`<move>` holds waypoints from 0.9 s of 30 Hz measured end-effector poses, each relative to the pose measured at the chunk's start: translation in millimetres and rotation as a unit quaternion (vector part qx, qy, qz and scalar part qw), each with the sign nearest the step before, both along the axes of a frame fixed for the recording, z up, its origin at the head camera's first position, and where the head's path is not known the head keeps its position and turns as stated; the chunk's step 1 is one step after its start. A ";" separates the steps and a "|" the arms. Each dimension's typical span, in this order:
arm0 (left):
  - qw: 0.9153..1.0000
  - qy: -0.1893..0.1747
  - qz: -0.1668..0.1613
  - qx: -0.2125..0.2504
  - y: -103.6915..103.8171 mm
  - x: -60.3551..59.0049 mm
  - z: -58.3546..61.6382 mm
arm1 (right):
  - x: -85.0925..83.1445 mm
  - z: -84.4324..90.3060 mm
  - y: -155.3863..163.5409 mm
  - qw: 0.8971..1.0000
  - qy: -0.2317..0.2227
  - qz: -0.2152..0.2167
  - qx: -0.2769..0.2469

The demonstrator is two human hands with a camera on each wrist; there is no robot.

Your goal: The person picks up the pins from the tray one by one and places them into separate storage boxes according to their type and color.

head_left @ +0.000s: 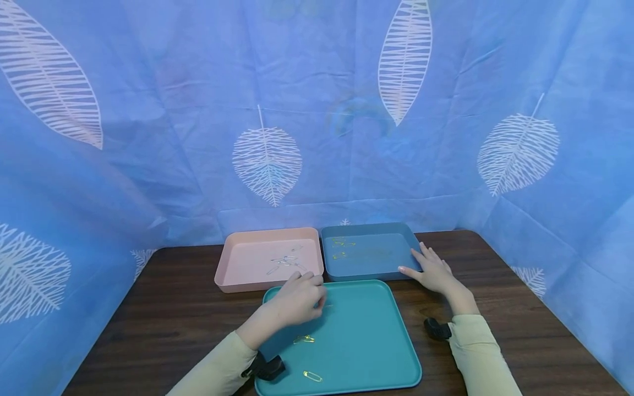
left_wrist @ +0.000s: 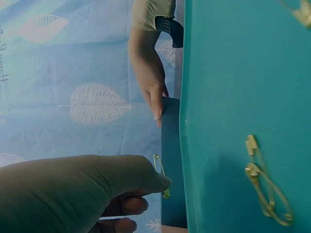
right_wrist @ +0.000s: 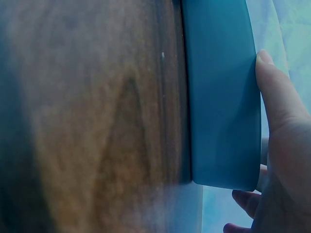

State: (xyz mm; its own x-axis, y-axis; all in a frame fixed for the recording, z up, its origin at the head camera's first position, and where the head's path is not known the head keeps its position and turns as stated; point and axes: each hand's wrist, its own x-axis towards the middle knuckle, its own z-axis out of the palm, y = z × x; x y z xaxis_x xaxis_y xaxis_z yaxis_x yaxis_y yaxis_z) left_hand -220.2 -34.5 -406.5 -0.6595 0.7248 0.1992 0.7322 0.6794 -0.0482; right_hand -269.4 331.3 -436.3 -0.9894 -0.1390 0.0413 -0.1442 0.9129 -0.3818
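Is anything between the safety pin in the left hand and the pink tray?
Nothing visible. The left hand pinches a small safety pin over the far edge of the large teal tray, and the pink rectangular tray lies just beyond, open-topped.

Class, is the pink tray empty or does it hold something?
Not empty: the pink tray holds a few silvery pins on its floor.
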 end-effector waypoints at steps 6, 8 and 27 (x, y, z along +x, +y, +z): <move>0.998 0.055 -0.015 0.003 8.3 -9.6 3.0 | -0.1 -1.5 0.0 1.000 -0.002 0.001 0.000; 0.997 0.076 -0.020 0.002 10.4 -14.0 3.5 | -0.8 -1.8 0.2 1.000 -0.002 0.001 0.002; 0.977 0.205 -0.045 0.022 29.7 -47.5 13.6 | -2.5 -1.4 1.2 1.000 -0.002 0.000 0.007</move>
State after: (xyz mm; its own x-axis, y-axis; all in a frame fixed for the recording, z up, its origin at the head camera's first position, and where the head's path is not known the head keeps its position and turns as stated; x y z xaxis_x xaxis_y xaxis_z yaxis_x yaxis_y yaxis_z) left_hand -267.8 -4.8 -392.9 -0.4519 0.7607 0.4659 0.7138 0.6216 -0.3227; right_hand -271.9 332.6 -437.7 -0.9896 -0.1393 0.0347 -0.1422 0.9183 -0.3694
